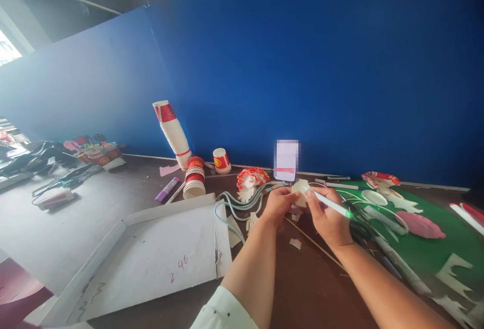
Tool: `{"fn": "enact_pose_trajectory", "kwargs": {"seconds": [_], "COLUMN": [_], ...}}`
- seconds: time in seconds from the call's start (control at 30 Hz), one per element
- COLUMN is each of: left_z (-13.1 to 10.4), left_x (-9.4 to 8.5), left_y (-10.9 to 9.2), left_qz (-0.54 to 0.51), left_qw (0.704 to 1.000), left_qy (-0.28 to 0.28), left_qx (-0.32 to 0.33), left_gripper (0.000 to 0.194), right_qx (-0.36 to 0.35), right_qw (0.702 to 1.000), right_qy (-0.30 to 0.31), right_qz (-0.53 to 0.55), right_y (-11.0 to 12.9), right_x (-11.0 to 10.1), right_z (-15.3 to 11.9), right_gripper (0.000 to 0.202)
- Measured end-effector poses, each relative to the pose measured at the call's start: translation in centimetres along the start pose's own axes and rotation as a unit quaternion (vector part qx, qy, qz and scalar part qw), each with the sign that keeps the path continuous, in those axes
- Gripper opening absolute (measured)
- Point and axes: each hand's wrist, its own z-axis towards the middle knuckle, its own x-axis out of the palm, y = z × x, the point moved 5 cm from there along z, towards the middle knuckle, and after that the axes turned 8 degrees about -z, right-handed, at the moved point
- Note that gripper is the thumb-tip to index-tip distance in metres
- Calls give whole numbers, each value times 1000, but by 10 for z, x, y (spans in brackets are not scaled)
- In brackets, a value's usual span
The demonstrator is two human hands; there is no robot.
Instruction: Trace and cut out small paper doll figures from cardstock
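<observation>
My left hand [278, 205] pinches a small cream-coloured paper cutout [300, 191] by its left side. In my right hand [333, 222] is a white marker pen [329, 202] with a green end, its other end at the face of the cutout. Whether the tip touches the paper is too small to tell. Just behind and left of my hands lies a red-and-white paper flower shape [251, 180], apparently cut from a cup. Paper scraps [295, 243] lie on the dark table below my hands.
A shallow white cardboard box lid [151, 258] takes up the left front. Behind it lean stacked paper cups [174, 134], with a single cup [222, 161] nearby. A grey-blue cable [229, 203] loops beside my left arm. At right, a green mat [423, 238] holds a pink piece [421, 225] and scraps.
</observation>
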Motion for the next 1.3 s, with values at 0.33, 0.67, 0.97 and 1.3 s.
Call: {"fn": "enact_pose_trajectory", "kwargs": {"seconds": [0.33,0.67,0.97,1.3], "left_z": [0,1,-1,0], "left_x": [1,0,2,1], "left_y": [0,1,-1,0], "left_qz": [-9,-5,-3,6], "left_qw": [1000,1000,1000,999], "left_qy": [17,17,20,31], "left_qx": [9,4,5,14], "left_gripper": [45,47,49,54], "right_qx": [-11,-4,-13,-8], "right_qw": [1000,1000,999,998], "right_qy": [10,16,19,28], "right_qz": [-11,-27,-30,-54], "right_y": [-1,-5,-2,-4], "right_x": [2,5,3,6], "right_z": [-1,-2,-1,-1], "right_gripper": [20,23,23,26]}}
